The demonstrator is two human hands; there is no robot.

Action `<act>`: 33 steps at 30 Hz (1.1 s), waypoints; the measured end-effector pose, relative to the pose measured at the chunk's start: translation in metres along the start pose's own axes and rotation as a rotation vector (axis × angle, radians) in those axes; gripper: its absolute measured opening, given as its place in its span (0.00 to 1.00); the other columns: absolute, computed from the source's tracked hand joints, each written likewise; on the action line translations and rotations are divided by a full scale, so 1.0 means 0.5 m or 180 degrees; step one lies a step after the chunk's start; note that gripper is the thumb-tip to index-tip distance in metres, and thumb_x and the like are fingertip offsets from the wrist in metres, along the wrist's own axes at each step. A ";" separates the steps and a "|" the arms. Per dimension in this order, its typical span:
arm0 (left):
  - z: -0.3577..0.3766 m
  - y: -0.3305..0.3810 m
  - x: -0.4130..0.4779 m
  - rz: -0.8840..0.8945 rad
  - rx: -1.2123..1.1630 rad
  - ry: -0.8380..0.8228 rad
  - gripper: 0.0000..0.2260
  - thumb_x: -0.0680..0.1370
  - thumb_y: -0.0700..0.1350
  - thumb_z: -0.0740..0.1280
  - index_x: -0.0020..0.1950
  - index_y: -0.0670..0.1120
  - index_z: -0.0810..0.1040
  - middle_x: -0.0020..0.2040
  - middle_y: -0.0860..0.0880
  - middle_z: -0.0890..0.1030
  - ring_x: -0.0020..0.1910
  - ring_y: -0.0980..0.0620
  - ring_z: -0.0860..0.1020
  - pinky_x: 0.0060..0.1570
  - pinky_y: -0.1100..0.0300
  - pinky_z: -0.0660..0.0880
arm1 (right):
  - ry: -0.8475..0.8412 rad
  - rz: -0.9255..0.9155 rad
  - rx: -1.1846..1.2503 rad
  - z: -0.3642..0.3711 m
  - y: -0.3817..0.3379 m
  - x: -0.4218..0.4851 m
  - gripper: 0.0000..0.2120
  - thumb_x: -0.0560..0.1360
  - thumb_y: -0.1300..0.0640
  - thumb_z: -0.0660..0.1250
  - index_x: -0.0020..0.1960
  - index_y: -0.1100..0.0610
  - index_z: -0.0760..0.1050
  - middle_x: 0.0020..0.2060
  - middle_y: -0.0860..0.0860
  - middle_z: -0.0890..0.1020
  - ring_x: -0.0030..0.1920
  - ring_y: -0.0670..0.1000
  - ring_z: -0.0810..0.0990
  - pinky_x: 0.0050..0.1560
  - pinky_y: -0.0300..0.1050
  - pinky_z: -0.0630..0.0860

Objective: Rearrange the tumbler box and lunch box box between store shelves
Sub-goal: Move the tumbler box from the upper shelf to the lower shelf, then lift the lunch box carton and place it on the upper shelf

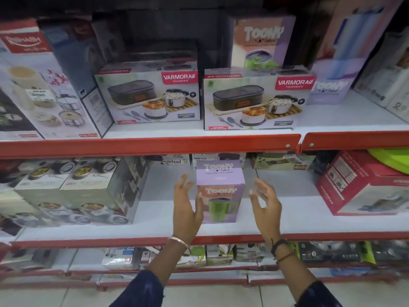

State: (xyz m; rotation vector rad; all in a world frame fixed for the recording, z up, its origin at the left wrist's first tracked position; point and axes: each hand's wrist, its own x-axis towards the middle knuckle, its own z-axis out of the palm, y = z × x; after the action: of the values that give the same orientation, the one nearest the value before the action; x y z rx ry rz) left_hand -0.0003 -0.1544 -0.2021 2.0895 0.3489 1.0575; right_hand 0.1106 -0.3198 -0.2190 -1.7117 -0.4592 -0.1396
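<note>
Lilac cardboard stands between our two hands: the tumbler box (220, 192) sits upright on the middle shelf (287, 227), long axis vertical. Our left hand (188, 209), fingers spread wide, lies at its nine o'clock side, thumb seemingly brushing the edge; our right hand (265, 207), equally open and holding nothing, waits at three o'clock, just apart. We judge the left nearer. White shelf lies bare on both sides. At twelve o'clock, on the upper shelf (155, 145), stand two lunch box boxes (252, 100).
</note>
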 end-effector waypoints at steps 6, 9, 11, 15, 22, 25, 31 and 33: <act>-0.031 0.126 0.189 0.0622 -0.0131 0.0425 0.14 0.78 0.40 0.62 0.63 0.41 0.69 0.66 0.46 0.68 0.68 0.50 0.66 0.69 0.58 0.63 | 0.0806 -0.0763 0.0094 -0.078 -0.180 0.171 0.16 0.78 0.58 0.64 0.65 0.52 0.70 0.63 0.48 0.76 0.62 0.46 0.75 0.62 0.44 0.73; -0.028 0.158 0.282 0.0220 -0.0054 0.0024 0.19 0.79 0.43 0.62 0.68 0.40 0.64 0.67 0.42 0.68 0.67 0.46 0.68 0.67 0.51 0.66 | 0.0887 -0.0802 -0.0148 -0.103 -0.223 0.258 0.20 0.78 0.59 0.61 0.70 0.59 0.65 0.69 0.54 0.71 0.68 0.50 0.69 0.70 0.43 0.65; -0.019 0.163 0.322 -0.0051 0.0016 -0.0279 0.22 0.79 0.43 0.63 0.70 0.38 0.61 0.69 0.39 0.67 0.67 0.43 0.68 0.66 0.56 0.65 | 0.0712 -0.0522 -0.0447 -0.113 -0.233 0.301 0.22 0.80 0.57 0.58 0.72 0.61 0.60 0.72 0.57 0.66 0.71 0.55 0.64 0.71 0.45 0.59; -0.009 0.180 0.341 -0.0394 -0.0058 -0.0380 0.22 0.79 0.43 0.63 0.69 0.36 0.60 0.67 0.37 0.72 0.64 0.40 0.72 0.55 0.62 0.65 | 0.0362 -0.0234 -0.0464 -0.118 -0.234 0.327 0.15 0.79 0.60 0.57 0.66 0.57 0.68 0.64 0.57 0.75 0.64 0.56 0.72 0.62 0.42 0.63; -0.038 0.193 0.308 -0.0181 -0.0412 0.0128 0.19 0.80 0.45 0.61 0.70 0.48 0.66 0.66 0.49 0.75 0.61 0.50 0.76 0.62 0.50 0.74 | 0.0531 -0.0529 0.0325 -0.138 -0.245 0.277 0.20 0.78 0.61 0.63 0.69 0.52 0.68 0.65 0.51 0.75 0.64 0.47 0.74 0.65 0.45 0.71; -0.076 0.220 0.292 0.0061 -0.0484 0.0592 0.16 0.80 0.44 0.62 0.68 0.51 0.69 0.61 0.57 0.74 0.53 0.63 0.75 0.52 0.65 0.76 | 0.0698 -0.0739 0.0648 -0.146 -0.286 0.252 0.21 0.77 0.63 0.64 0.68 0.52 0.69 0.61 0.46 0.77 0.57 0.32 0.75 0.57 0.30 0.73; -0.160 0.222 0.259 0.0140 -0.0422 0.0830 0.17 0.77 0.43 0.66 0.65 0.54 0.72 0.61 0.49 0.78 0.53 0.63 0.77 0.49 0.64 0.79 | 0.0738 -0.0914 0.0754 -0.129 -0.319 0.196 0.19 0.75 0.61 0.67 0.63 0.47 0.72 0.56 0.52 0.80 0.54 0.42 0.80 0.49 0.30 0.76; -0.178 0.207 0.240 0.0060 -0.0281 0.0803 0.17 0.77 0.43 0.67 0.65 0.52 0.73 0.61 0.47 0.79 0.55 0.55 0.78 0.49 0.58 0.80 | 0.0733 -0.0920 0.0656 -0.121 -0.313 0.176 0.17 0.75 0.59 0.68 0.62 0.48 0.74 0.57 0.55 0.81 0.57 0.51 0.80 0.50 0.35 0.78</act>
State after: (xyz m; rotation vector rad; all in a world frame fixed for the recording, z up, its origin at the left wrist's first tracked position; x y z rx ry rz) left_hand -0.0045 -0.1156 -0.0245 1.8884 0.3987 1.3280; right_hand 0.1418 -0.3392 -0.0331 -1.4011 -0.5277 -0.4776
